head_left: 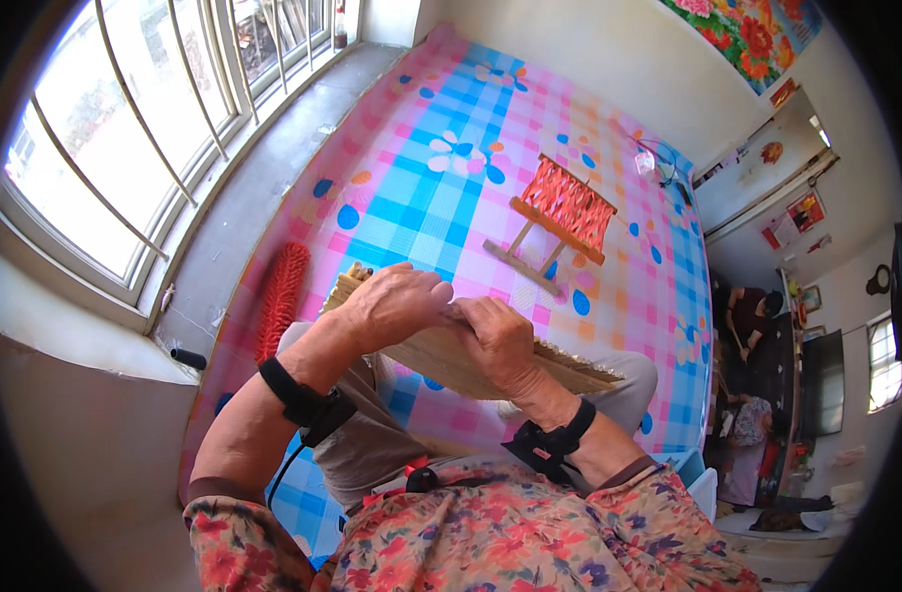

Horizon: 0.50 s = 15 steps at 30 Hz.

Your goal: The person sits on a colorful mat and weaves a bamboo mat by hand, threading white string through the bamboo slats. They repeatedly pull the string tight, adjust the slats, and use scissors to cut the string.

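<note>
A long tan panel (441, 360) with a bumpy, notched far edge lies across my lap, between my bent knees. Above its far edge my two hands meet, fingertips nearly touching. My left hand (397, 304) is closed, its back turned up, with thumb and fingers pressed together. Beside it, my right hand (497, 340) makes a pinch at the same spot. Whatever sits between the fingers is too small and too covered to make out. Both wrists wear black straps.
On the checked, flowered bed cover (402, 217) stands a small wooden frame with an orange-red woven top (569, 204). A red bristly roll (284, 296) lies left of my knee. A barred window (125, 138) is at left. Two people (750, 318) are off at the right.
</note>
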Available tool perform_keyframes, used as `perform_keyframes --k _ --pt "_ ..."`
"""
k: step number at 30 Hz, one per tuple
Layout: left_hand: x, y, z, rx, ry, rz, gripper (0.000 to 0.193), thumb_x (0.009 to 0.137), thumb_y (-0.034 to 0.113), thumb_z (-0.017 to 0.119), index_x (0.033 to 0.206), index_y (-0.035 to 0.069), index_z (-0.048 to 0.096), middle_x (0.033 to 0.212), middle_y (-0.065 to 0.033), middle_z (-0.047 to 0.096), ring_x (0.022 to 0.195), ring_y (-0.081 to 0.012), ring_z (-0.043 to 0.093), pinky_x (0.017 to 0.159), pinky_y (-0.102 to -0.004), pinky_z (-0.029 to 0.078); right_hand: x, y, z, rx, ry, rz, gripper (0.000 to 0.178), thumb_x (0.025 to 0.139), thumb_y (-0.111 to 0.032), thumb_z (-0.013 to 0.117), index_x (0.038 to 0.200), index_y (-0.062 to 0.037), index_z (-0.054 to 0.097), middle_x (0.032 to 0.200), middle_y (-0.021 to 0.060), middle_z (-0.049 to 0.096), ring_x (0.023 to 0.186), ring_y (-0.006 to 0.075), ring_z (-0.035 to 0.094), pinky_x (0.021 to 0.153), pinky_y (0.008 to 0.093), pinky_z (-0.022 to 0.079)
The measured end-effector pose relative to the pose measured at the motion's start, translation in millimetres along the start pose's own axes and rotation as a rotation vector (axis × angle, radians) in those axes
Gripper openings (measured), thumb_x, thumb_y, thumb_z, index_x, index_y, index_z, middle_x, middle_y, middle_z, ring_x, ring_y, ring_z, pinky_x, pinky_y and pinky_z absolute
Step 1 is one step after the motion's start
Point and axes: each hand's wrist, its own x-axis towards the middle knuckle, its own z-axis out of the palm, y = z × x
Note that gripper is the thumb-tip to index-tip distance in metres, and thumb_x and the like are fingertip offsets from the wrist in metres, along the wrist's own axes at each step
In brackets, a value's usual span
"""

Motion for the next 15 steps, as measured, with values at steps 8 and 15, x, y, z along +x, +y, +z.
perform_keyframes --k 8,15 --pt "-30.8 11.5 -19.3 0.004 0.505 -0.196 0.034 0.084 0.014 0.066 0.115 0.003 0.061 0.128 -0.0134 0.057 0.119 -0.0287 0.053 0.101 -0.0414 0.042 -2.6 3.4 -2.7 -0.038 -0.029 0.062 0.034 0.077 -0.019 0.073 0.108 -0.0103 0.061 0.094 0.0082 0.063 0.088 0.0276 0.063 0.073 0.0406 0.052" --pt "-31.6 -10.6 11.2 -0.293 0.816 -0.569 0.030 0.100 0.028 0.051 0.110 0.003 0.062 0.100 -0.0154 0.066 0.095 -0.0295 0.064 0.084 -0.0380 0.049 -3.2 -7.1 -5.8 -0.020 -0.141 0.035 0.038 0.078 -0.019 0.073 0.113 -0.0110 0.060 0.097 0.0093 0.064 0.092 0.0292 0.063 0.077 0.0418 0.052"
